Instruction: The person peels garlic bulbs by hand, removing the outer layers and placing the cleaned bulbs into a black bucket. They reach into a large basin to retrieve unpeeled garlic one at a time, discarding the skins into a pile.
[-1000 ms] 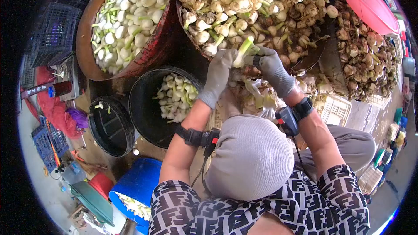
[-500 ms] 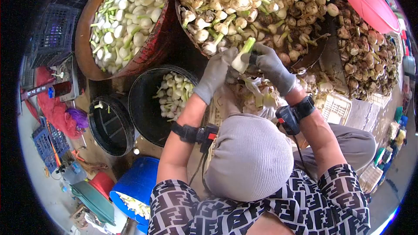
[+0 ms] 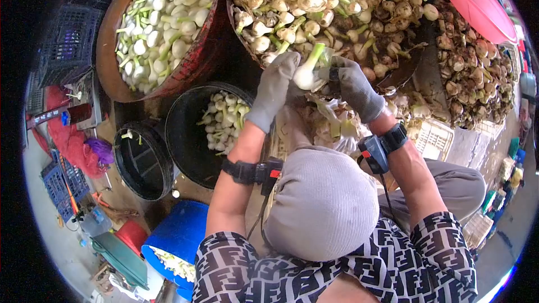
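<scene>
A peeled white garlic bulb [image 3: 305,78] with a green stem sits between my two grey-gloved hands, its stem pointing up and to the right. My left hand [image 3: 279,76] is closed at the left side of the bulb, gripping it; the fingertips are partly hidden. On the bulb's right, my right hand [image 3: 355,85] is closed around a dark-handled tool [image 3: 332,73] that looks like a small knife, mostly hidden by the fingers. Loose garlic skins and stem pieces [image 3: 337,116] lie just below the hands. Above them stands a wide tub of unpeeled garlic [image 3: 311,3].
A rusty red drum [image 3: 109,73] of cleaned garlic stands upper left. Below it are a black bucket [image 3: 182,151] partly holding garlic and a smaller black tub [image 3: 160,185]. A blue barrel [image 3: 177,227] is lower left. At right lie heaped garlic [image 3: 477,73] and a pink basin [image 3: 480,8].
My left hand has shifted slightly up and left. The garlic bulb has turned, with its stem a little lower and more of the white bulb showing. My right hand has moved slightly right.
</scene>
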Demonstrator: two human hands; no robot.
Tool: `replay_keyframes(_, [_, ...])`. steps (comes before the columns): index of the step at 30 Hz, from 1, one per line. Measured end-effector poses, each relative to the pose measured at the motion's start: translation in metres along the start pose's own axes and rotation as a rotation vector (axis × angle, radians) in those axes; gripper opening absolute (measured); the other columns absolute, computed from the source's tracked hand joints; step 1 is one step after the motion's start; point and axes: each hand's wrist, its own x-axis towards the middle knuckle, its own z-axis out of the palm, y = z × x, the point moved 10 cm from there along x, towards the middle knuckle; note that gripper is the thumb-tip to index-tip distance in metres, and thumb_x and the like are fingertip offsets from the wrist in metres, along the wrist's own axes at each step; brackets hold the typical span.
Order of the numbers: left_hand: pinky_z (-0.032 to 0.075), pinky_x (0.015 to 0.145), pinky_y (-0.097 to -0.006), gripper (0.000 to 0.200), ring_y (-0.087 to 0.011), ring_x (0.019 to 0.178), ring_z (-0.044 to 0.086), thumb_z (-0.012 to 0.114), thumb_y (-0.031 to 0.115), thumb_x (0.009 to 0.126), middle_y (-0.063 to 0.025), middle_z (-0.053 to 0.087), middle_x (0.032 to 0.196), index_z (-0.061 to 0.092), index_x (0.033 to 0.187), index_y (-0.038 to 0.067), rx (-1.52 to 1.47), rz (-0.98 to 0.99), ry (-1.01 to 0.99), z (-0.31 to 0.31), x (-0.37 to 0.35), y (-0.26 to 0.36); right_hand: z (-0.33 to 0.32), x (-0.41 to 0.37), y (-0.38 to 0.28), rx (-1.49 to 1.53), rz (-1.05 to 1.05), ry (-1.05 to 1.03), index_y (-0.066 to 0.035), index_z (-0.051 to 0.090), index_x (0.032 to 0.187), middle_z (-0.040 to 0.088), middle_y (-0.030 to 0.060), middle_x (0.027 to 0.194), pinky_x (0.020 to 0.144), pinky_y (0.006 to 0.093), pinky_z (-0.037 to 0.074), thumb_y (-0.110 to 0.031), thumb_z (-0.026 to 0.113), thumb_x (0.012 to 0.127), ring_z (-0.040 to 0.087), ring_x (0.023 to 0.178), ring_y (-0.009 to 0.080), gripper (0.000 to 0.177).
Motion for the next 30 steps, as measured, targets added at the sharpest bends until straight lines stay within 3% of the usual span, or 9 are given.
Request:
replay_keyframes(2, [0.044,0.080,-0.0276,0.042,-0.0135,0.088,0.056,0.051,0.035,0.087,-0.0079,0.060,0.099,0.055,0.108,-0.002,0.237,-0.001,-0.102,0.007,-0.002,0.008,0.004,-0.013,0.013,0.452,0.452,0.197,0.001,0.062,0.088,0.059,0.0035,0.073,0.053,0.0252,0.046,-0.003,0.058,0.071,0.056,0.060,0.0142,0.018])
replay_keyframes(5, [0.045,0.076,-0.0255,0.035,-0.0126,0.086,0.057,0.051,0.029,0.089,-0.0072,0.061,0.099,0.056,0.108,0.001,0.560,0.012,-0.081,0.014,-0.005,0.005,0.010,-0.011,-0.003,0.309,0.438,0.140,0.004,0.060,0.088,0.059,0.0031,0.075,0.050,0.0231,0.045,0.000,0.051,0.073,0.054,0.060,0.0105,0.018])
replay_keyframes(9, [0.049,0.080,-0.0314,0.039,-0.0242,0.092,0.059,0.044,0.033,0.090,-0.0130,0.060,0.102,0.056,0.103,-0.002,-0.481,-0.097,-0.071,0.010,-0.011,-0.001,-0.015,-0.028,0.032,0.162,0.425,0.145,0.003,0.060,0.089,0.060,0.0054,0.075,0.058,0.0256,0.047,-0.005,0.052,0.073,0.055,0.064,0.0109,0.020])
replay_keyframes(13, [0.049,0.079,-0.0364,0.045,-0.0290,0.093,0.057,0.045,0.038,0.088,-0.0172,0.057,0.104,0.055,0.101,-0.004,-0.880,-0.216,0.003,-0.040,-0.031,-0.006,0.018,-0.080,0.004,-0.932,0.392,-0.597,-0.009,0.059,0.100,0.063,0.0152,0.087,0.073,0.0363,0.048,-0.022,0.059,0.072,0.062,0.083,0.0305,0.031])
replay_keyframes(15, [0.047,0.075,-0.0306,0.041,-0.0241,0.086,0.057,0.048,0.035,0.088,-0.0152,0.058,0.102,0.057,0.098,-0.004,-0.652,-0.230,0.110,-0.087,-0.049,-0.026,-0.019,-0.081,0.008,-0.916,0.435,-0.388,-0.013,0.057,0.105,0.061,0.0175,0.091,0.073,0.0414,0.047,-0.028,0.061,0.071,0.058,0.087,0.0380,0.037])
replay_keyframes(19, [0.046,0.068,-0.0265,0.036,-0.0181,0.080,0.059,0.053,0.031,0.084,-0.0104,0.060,0.092,0.059,0.097,-0.003,0.799,-0.420,0.249,-0.185,-0.092,-0.073,-0.064,-0.025,0.007,-0.897,0.317,-0.122,-0.010,0.056,0.105,0.063,0.0116,0.087,0.070,0.0325,0.047,-0.016,0.063,0.073,0.060,0.074,0.0274,0.034])
replay_keyframes(22, [0.046,0.072,-0.0271,0.035,-0.0167,0.082,0.058,0.055,0.028,0.083,-0.0096,0.060,0.091,0.057,0.100,-0.002,0.689,-0.375,0.419,-0.208,-0.115,-0.095,-0.059,0.018,0.042,-1.145,0.002,-0.039,-0.011,0.058,0.103,0.063,0.0134,0.088,0.073,0.0365,0.047,-0.013,0.060,0.072,0.060,0.081,0.0309,0.031])
replay_keyframes(25, [0.044,0.076,-0.0274,0.036,-0.0170,0.085,0.058,0.060,0.025,0.080,-0.0121,0.061,0.094,0.057,0.103,-0.002,0.075,-0.518,0.414,-0.179,-0.114,-0.115,-0.039,0.043,0.129,-1.175,0.238,-0.318,-0.011,0.059,0.099,0.062,0.0152,0.088,0.075,0.0400,0.046,-0.012,0.058,0.068,0.059,0.087,0.0325,0.031])
replay_keyframes(30, [0.046,0.073,-0.0268,0.028,-0.0156,0.085,0.058,0.062,0.018,0.079,-0.0085,0.060,0.098,0.058,0.104,0.005,0.576,-0.147,0.225,-0.127,-0.059,-0.050,-0.042,0.055,0.140,-1.216,0.348,-0.388,-0.010,0.062,0.092,0.061,0.0162,0.088,0.073,0.0374,0.047,-0.010,0.058,0.066,0.060,0.084,0.0288,0.027])
